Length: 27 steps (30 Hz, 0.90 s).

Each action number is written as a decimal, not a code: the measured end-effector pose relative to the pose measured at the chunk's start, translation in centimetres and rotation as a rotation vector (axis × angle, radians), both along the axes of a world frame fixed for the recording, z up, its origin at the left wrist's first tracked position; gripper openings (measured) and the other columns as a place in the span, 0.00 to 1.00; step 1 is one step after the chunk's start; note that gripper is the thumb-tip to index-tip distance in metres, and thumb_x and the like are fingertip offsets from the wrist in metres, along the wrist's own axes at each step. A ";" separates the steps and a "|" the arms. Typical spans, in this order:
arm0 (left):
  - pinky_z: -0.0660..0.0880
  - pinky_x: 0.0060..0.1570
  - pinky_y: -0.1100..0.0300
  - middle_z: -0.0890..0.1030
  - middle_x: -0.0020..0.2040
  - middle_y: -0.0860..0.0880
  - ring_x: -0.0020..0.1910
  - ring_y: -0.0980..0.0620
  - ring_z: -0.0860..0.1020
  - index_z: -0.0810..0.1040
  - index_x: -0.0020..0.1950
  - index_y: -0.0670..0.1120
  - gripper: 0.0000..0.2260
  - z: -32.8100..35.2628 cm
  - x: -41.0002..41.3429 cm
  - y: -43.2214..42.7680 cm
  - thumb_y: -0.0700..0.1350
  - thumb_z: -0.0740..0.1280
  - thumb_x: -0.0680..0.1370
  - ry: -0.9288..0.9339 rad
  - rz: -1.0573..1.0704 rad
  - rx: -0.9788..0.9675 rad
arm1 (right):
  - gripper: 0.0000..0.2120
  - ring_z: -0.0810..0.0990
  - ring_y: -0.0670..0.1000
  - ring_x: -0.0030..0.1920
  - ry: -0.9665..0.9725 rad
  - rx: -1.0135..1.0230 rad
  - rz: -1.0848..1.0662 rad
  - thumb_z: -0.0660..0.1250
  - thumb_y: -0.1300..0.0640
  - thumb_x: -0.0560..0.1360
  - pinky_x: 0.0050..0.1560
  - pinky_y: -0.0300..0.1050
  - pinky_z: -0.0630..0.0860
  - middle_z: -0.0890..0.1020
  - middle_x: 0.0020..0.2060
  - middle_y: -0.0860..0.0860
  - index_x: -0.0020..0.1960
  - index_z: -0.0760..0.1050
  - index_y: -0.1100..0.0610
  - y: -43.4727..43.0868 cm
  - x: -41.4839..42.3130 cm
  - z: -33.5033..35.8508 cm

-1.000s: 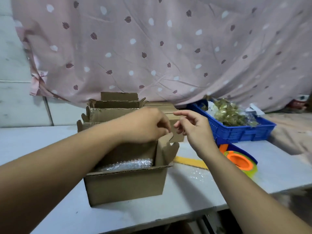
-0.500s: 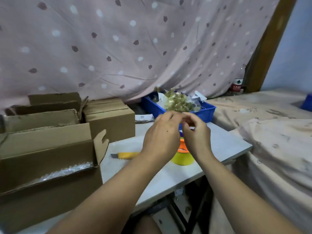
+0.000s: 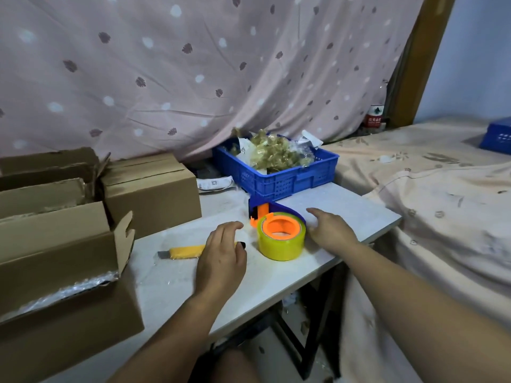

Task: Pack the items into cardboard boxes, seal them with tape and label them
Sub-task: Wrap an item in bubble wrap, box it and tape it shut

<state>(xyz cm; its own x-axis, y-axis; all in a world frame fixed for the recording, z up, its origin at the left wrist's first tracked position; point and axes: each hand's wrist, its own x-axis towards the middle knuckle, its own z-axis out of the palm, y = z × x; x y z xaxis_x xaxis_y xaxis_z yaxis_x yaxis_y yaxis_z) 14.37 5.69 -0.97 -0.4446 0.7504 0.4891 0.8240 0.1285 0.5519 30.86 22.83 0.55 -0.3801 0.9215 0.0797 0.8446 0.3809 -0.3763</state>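
Observation:
A tape dispenser (image 3: 281, 235) with a yellowish tape roll, orange hub and blue frame lies on the white table (image 3: 171, 275). My left hand (image 3: 221, 258) hovers just left of it, fingers loosely bent, holding nothing. My right hand (image 3: 330, 230) is just right of the roll, fingers spread toward it, not gripping it. An open cardboard box (image 3: 63, 283) with bubble wrap inside stands at the left front. A closed cardboard box (image 3: 152, 194) stands behind it.
A yellow utility knife (image 3: 188, 251) lies partly under my left hand. A blue crate (image 3: 279, 178) of wrapped golden items sits at the table's back. More open boxes (image 3: 41, 172) stand far left. A bed (image 3: 442, 194) borders the table's right edge.
The view swung right from the open box to the tape dispenser. Both hands left the box flap, passed together above the tape, and now have parted to either side of the roll.

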 end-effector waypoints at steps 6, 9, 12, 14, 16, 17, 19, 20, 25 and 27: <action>0.68 0.46 0.62 0.73 0.57 0.54 0.52 0.54 0.72 0.73 0.59 0.49 0.12 -0.5 -0.8 0.0 0.37 0.60 0.78 -0.202 -0.004 0.014 | 0.14 0.75 0.58 0.58 0.001 0.107 -0.112 0.58 0.50 0.80 0.52 0.48 0.74 0.80 0.56 0.55 0.59 0.79 0.48 0.0 -0.2 -0.7; 0.68 0.46 0.62 0.71 0.54 0.56 0.49 0.54 0.72 0.73 0.57 0.50 0.11 -0.4 -1.0 0.0 0.36 0.60 0.78 -0.274 0.000 0.037 | 0.15 0.76 0.60 0.59 0.332 -0.008 -0.226 0.58 0.50 0.81 0.55 0.48 0.72 0.81 0.58 0.55 0.60 0.79 0.53 0.2 -0.3 -0.2; 0.67 0.46 0.63 0.71 0.53 0.57 0.50 0.55 0.72 0.73 0.57 0.50 0.12 -0.4 -0.9 -0.2 0.36 0.60 0.78 -0.273 -0.020 0.054 | 0.14 0.77 0.59 0.58 0.682 -0.050 -0.332 0.58 0.54 0.81 0.58 0.48 0.73 0.81 0.57 0.55 0.60 0.78 0.55 0.6 -0.5 0.3; 0.67 0.47 0.64 0.71 0.54 0.57 0.50 0.56 0.71 0.74 0.57 0.49 0.12 -0.4 -0.8 -0.3 0.36 0.60 0.78 -0.258 -0.027 0.067 | 0.11 0.78 0.57 0.55 0.858 -0.019 -0.364 0.58 0.58 0.80 0.57 0.48 0.74 0.82 0.54 0.54 0.56 0.78 0.55 0.7 -0.7 0.9; 0.66 0.48 0.65 0.72 0.54 0.58 0.51 0.58 0.70 0.74 0.58 0.49 0.12 -0.3 -0.6 -0.3 0.35 0.60 0.78 -0.227 -0.028 0.098 | 0.07 0.78 0.55 0.52 0.984 0.024 -0.382 0.60 0.58 0.79 0.53 0.46 0.73 0.83 0.50 0.53 0.52 0.77 0.53 0.4 -1.0 1.9; 0.66 0.48 0.66 0.72 0.54 0.58 0.51 0.59 0.70 0.74 0.58 0.48 0.13 -0.2 -0.6 -0.3 0.35 0.60 0.78 -0.217 -0.028 0.118 | 0.06 0.78 0.54 0.50 1.032 0.047 -0.382 0.61 0.58 0.78 0.51 0.44 0.71 0.82 0.48 0.52 0.51 0.76 0.52 0.2 -1.2 2.7; 0.66 0.50 0.66 0.73 0.55 0.57 0.52 0.58 0.71 0.74 0.58 0.47 0.13 0.4 -0.3 -0.1 0.34 0.61 0.77 -0.201 -0.041 0.161 | 0.05 0.77 0.50 0.46 1.123 0.079 -0.366 0.64 0.58 0.77 0.47 0.41 0.70 0.81 0.45 0.49 0.51 0.76 0.52 -0.1 -1.5 4.2; 0.67 0.52 0.66 0.73 0.54 0.57 0.52 0.58 0.71 0.75 0.58 0.47 0.13 0.8 0.0 0.0 0.34 0.61 0.77 -0.193 -0.065 0.185 | 0.05 0.77 0.49 0.44 1.182 0.087 -0.340 0.66 0.59 0.76 0.45 0.39 0.70 0.80 0.43 0.49 0.51 0.77 0.53 -0.4 -1.6 5.0; 0.72 0.54 0.70 0.78 0.54 0.57 0.54 0.64 0.75 0.74 0.57 0.49 0.11 4.3 2.0 1.6 0.37 0.64 0.78 -0.547 -0.247 0.280 | 0.06 0.75 0.44 0.30 1.541 -0.135 -0.067 0.68 0.64 0.74 0.32 0.36 0.71 0.78 0.35 0.51 0.41 0.74 0.56 -2.7 -3.1 8.9; 0.71 0.54 0.68 0.77 0.59 0.52 0.57 0.60 0.76 0.73 0.61 0.49 0.11 5.4 2.2 2.4 0.46 0.66 0.78 -0.790 -0.296 0.266 | 0.06 0.76 0.45 0.32 1.587 -0.360 0.067 0.69 0.61 0.74 0.34 0.37 0.73 0.79 0.33 0.49 0.40 0.74 0.55 -3.7 -3.9 9.7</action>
